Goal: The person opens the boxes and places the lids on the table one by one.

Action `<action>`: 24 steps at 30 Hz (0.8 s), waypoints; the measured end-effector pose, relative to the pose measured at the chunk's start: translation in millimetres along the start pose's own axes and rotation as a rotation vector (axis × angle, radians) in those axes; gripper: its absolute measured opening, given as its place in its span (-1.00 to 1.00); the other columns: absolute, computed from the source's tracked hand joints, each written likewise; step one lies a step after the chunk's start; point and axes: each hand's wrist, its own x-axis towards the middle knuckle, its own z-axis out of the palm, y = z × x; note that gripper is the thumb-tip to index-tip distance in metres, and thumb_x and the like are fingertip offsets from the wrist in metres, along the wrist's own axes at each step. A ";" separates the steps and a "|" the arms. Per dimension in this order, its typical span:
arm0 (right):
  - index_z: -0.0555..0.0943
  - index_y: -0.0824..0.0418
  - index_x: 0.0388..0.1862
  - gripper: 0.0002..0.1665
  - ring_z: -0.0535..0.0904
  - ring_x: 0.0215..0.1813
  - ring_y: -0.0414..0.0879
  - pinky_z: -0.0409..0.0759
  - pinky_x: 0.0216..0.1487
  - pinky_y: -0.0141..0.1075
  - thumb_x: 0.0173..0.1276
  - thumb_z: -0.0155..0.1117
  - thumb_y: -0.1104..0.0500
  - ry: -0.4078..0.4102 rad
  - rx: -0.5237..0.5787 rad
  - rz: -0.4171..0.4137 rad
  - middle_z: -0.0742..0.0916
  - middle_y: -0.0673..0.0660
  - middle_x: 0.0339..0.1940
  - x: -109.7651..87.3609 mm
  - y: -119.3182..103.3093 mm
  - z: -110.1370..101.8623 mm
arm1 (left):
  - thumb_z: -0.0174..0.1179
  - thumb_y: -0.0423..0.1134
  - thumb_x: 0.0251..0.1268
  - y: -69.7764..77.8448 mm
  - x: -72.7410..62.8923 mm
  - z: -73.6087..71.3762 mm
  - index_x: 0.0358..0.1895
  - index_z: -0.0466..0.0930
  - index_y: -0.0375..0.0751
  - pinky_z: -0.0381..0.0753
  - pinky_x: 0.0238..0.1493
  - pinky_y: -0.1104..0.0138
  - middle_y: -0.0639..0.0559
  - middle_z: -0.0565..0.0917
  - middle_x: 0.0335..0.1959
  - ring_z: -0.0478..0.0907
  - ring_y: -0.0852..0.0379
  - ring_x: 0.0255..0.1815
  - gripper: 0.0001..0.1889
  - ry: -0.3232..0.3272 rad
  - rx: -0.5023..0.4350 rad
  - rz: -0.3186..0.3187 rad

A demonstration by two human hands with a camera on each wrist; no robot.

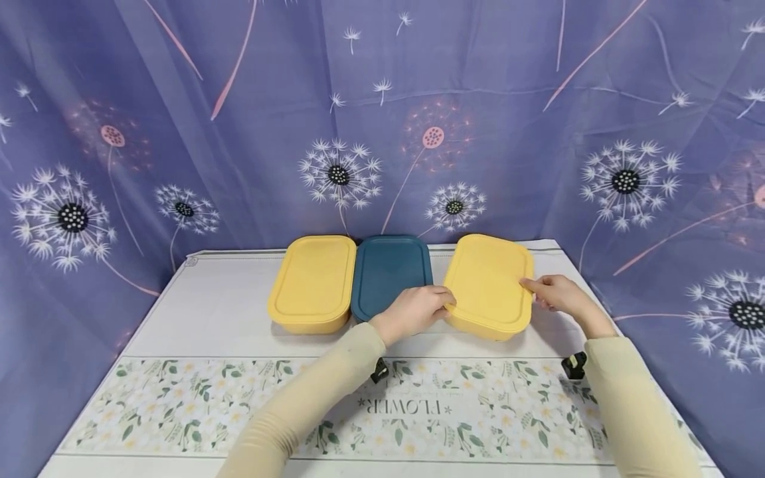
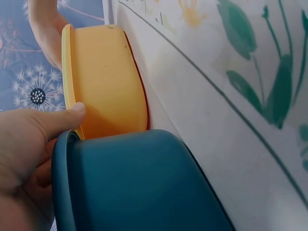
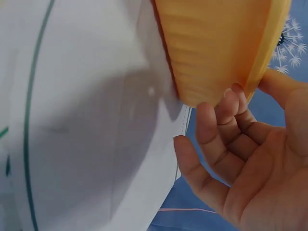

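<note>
A yellow lidded box [image 1: 487,285] sits slightly turned at the right of the row, with both hands at its lid. My left hand [image 1: 418,309] grips its near left edge; in the left wrist view the thumb lies on the lid's rim and the other fingers are mostly hidden. My right hand [image 1: 558,294] pinches the right rim, thumb on the lid and curled fingers at the wall below, as the right wrist view shows. A dark teal lidded box [image 1: 391,269] stands to the left, partly behind my left hand. Beyond it, touching it, is another yellow lidded box [image 1: 313,282].
The boxes stand along the back of a white table [image 1: 209,299], close to a purple dandelion curtain [image 1: 251,166]. A flower-printed strip [image 1: 179,405] crosses the table in front. Black wrist devices show under both forearms. A gap separates the teal box from the right yellow one.
</note>
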 end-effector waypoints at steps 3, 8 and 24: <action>0.49 0.27 -0.42 -0.35 0.42 -0.46 -0.08 0.47 -0.41 -0.26 0.57 0.00 -0.28 -0.034 0.027 0.030 0.54 0.04 -0.60 -4.1 -2.6 -2.0 | 0.26 -0.18 0.45 0.3 0.2 -0.3 0.14 0.68 -0.04 0.61 0.01 0.46 0.11 0.66 0.16 0.61 0.20 0.14 -0.74 0.000 0.014 0.000; 0.52 0.27 -0.39 -0.36 0.50 -0.41 -0.06 0.54 -0.33 -0.23 0.58 -0.02 -0.26 -0.062 0.021 0.028 0.57 0.04 -0.58 -7.7 -4.5 -3.8 | 0.25 -0.19 0.46 2.8 1.3 -0.3 0.13 0.68 -0.05 0.62 0.02 0.44 0.11 0.65 0.16 0.61 0.19 0.15 -0.74 -0.012 0.059 -0.002; 0.44 0.43 0.02 -0.31 0.58 -0.33 -0.06 0.60 -0.26 -0.13 0.62 -0.12 -0.24 -0.053 0.035 0.038 0.62 0.09 -0.37 13.7 -1.0 -16.9 | 0.30 -0.20 0.42 22.6 7.3 2.2 0.05 0.73 -0.02 0.58 0.05 0.46 0.13 0.70 -0.01 0.60 0.17 0.05 -0.79 0.044 0.130 0.127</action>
